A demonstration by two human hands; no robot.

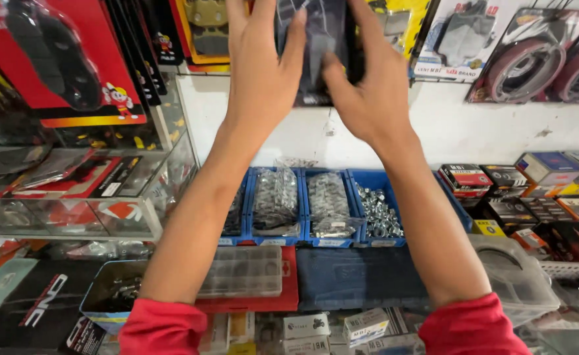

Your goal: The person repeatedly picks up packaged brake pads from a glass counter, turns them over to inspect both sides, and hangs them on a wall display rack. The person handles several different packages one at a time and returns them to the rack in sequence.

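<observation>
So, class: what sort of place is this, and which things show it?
Probably a motorcycle spare-parts shop: carded brake pads hang on the wall, blue bins hold nuts, and small parts boxes are stacked on the right.

Blue bins (pixel 332 176) of bagged hardware and loose nuts (pixel 379 213) sit on the counter (pixel 358 279).

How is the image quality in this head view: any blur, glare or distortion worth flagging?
Head view: lighting is even and bright; the dark plastic-wrapped packet in both hands is smeared by motion blur, and the left hand and right hand look soft; glare streaks the glass display case; wide-angle stretch bends the edges; the blue bins of metal nuts stay fairly sharp.
</observation>
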